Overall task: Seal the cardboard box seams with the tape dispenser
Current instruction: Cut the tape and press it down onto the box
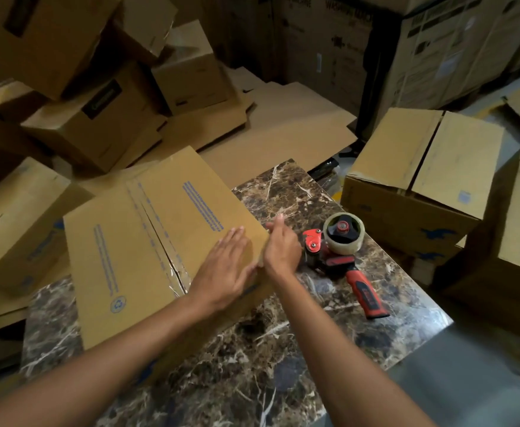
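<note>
Head view shows a cardboard box (123, 257) lying on the left half of a marble table (246, 349); it hides the table's far left edge, so I cannot tell whether it overhangs there. Bare marble lies open on the near side between the forearms, and at the far corner beyond the tape dispenser (335, 251); the table's right edge is free, but other boxes (422, 167) stand close past it; a pile of boxes (83, 112) crowds the left and flat cardboard sheets (283, 127) lie behind.

The box's long axis runs from near left to far right; its taped seam (160, 241) crosses the top face the short way, from the far side toward the person, with the tape wrinkled at the near end. The left hand (225, 266) rests flat on the top face by the right-hand corner, fingers straight and holding nothing. The right hand (282, 249) lies against the box's right edge, just beside the left hand; its fingers look straight and laid on the side face, though blur makes this unsure, and that side face is hidden.

The dispenser lies on its side on the marble just right of the right hand, untouched; its roll (345, 238) sits at the far end and its red and black handle (366, 297) points toward the near right.
</note>
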Demonstrator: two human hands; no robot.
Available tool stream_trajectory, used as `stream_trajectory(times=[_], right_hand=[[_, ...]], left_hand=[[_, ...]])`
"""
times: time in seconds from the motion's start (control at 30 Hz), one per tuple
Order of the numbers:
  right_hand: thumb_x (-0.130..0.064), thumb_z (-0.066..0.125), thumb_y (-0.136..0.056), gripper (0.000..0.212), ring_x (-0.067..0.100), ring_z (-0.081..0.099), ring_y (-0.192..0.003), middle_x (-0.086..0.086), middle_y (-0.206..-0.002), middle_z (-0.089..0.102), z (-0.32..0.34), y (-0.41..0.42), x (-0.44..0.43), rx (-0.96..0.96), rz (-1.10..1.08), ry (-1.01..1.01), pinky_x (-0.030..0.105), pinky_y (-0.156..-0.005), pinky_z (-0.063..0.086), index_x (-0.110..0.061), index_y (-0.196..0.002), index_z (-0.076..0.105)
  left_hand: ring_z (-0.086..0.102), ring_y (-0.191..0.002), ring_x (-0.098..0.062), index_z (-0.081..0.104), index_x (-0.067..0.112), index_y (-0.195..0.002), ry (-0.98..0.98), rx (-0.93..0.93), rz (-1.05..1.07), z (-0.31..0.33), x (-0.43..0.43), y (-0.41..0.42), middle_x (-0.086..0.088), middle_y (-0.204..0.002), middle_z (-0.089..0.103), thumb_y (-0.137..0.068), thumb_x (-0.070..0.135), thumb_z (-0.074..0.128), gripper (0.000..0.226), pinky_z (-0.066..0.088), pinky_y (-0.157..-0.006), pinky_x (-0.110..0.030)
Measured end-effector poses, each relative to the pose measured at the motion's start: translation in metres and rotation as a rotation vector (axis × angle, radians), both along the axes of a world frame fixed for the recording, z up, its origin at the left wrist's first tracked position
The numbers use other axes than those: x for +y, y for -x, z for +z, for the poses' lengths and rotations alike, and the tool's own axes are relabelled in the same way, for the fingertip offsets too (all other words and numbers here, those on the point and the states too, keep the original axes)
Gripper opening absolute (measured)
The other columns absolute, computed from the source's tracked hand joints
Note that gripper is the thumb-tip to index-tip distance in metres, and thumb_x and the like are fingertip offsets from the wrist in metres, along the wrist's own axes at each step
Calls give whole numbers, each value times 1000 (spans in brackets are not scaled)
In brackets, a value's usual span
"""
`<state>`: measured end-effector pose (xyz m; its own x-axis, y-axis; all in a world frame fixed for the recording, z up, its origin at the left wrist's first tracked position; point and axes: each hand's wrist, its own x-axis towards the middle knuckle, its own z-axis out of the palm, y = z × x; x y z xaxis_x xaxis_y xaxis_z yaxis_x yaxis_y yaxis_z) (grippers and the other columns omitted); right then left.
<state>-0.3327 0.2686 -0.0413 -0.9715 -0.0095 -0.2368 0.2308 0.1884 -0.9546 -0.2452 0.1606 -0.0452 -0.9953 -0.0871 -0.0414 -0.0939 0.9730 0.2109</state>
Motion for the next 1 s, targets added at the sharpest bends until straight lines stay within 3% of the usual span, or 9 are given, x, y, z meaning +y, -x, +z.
stream_trajectory(times=[0.2, 0.33, 0.4, 0.5, 0.57, 0.7, 0.73, 0.83, 1.0], right_hand=[[-57, 27, -88, 63, 13, 65, -84, 1, -97, 76, -33, -11, 0, 253, -28, 43, 12, -61, 37, -21, -103, 77], [-63, 15, -83, 81, 19, 62, -94, 10, -109, 72, -58, -20, 13, 219, 98, 0, 24, -70, 34, -15, -118, 69], [-63, 20, -87, 75, 18, 61, -99, 9, -112, 70, -60, -18, 19, 157, 174, 31, 29, -76, 40, -15, -119, 68], [-52, 36, -96, 50, 19, 61, -102, 6, -113, 69, -51, -11, 28, 32, 297, 59, 33, -82, 45, -18, -115, 68], [-50, 40, -92, 46, 18, 61, -101, 3, -110, 70, -45, -8, 33, 53, 261, 32, 33, -82, 46, -20, -113, 69], [-45, 40, -96, 35, 4, 59, -81, -9, -89, 69, -16, -9, 28, 286, 164, -18, 34, -74, 47, -26, -98, 69], [-45, 39, -96, 39, 3, 60, -83, -5, -93, 71, -10, -9, 25, 340, 181, -36, 33, -75, 47, -23, -101, 70], [-49, 34, -95, 54, 18, 60, -119, 8, -129, 65, -7, -2, 13, 508, 347, -142, 34, -91, 47, -14, -117, 69], [-51, 39, -95, 51, 22, 64, -115, 7, -138, 59, -34, 3, 17, 799, 574, -406, 31, -86, 51, -16, -112, 71]], left_hand=[[-15, -148, -19, -1, 11, -154, 184, -98, -49, 2, 4, -3, -8, -161, -13, -90, 65, 1, 85, -4, -122, -36], [-22, -146, -24, -13, 8, -152, 268, -152, -104, 2, 7, -10, -13, -158, -24, -91, 62, 8, 85, -6, -122, -38], [-22, -147, -24, -13, 8, -152, 271, -154, -88, 2, 7, -8, -13, -158, -23, -93, 60, 14, 83, -3, -122, -40], [-19, -147, -24, -12, 8, -152, 265, -168, -88, 1, 7, -10, -12, -159, -21, -97, 60, 27, 85, -3, -122, -39], [-17, -148, -24, -10, 8, -153, 276, -163, -83, 2, 8, -12, -12, -160, -18, -94, 63, 33, 91, 0, -123, -40], [-14, -149, -22, -10, 10, -153, 279, -149, -60, 2, 10, -19, -9, -160, -16, -93, 63, 35, 92, -1, -122, -37], [-12, -149, -21, -10, 10, -153, 284, -140, -37, 2, 12, -21, -8, -161, -15, -94, 63, 34, 90, -1, -122, -36], [-8, -150, -21, -7, 8, -153, 310, -113, 116, 0, 20, -29, -8, -162, -9, -94, 63, 25, 87, 3, -122, -40], [-3, -150, -24, 0, 4, -153, 304, -157, 283, 1, 28, -30, -13, -162, -3, -84, 72, 13, 98, 6, -122, -42]])
